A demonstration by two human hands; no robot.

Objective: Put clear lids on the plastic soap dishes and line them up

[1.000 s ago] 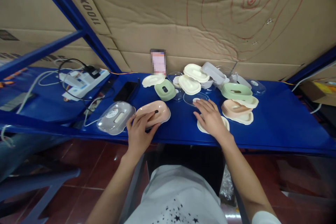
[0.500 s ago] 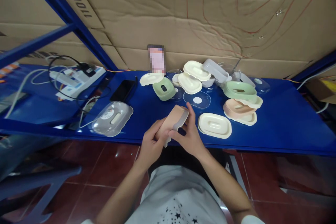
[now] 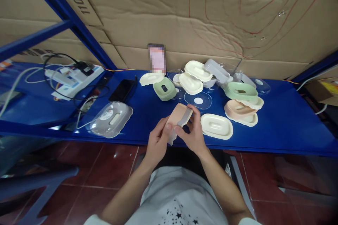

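Note:
Tilted above the front edge of the table, a peach soap dish (image 3: 176, 115) with a grey wavy-edged part (image 3: 186, 116) is held between both hands. My left hand (image 3: 159, 137) grips its left side, thumb across the peach wall. Fingers of my right hand (image 3: 192, 133) close round the right end, with the thumb by the grey edge. The inside of the held dish faces away from view. Just right of my right hand, a cream oval tray (image 3: 217, 126) lies flat. A clear oval lid (image 3: 198, 100) with a white sticker lies beyond the hands.
A translucent grey cover (image 3: 112, 119) sits at left, near a black phone (image 3: 121, 90) and a power strip (image 3: 79, 81). A green dish (image 3: 164, 92), cream trays (image 3: 190, 83), another green dish (image 3: 241, 91) and a peach dish (image 3: 237, 108) lie around. A phone (image 3: 157, 59) leans on cardboard behind.
Both hands have shifted slightly right with the peach dish, bringing it closer to the cream tray. The dish has turned a little, and the left thumb sits higher on its wall.

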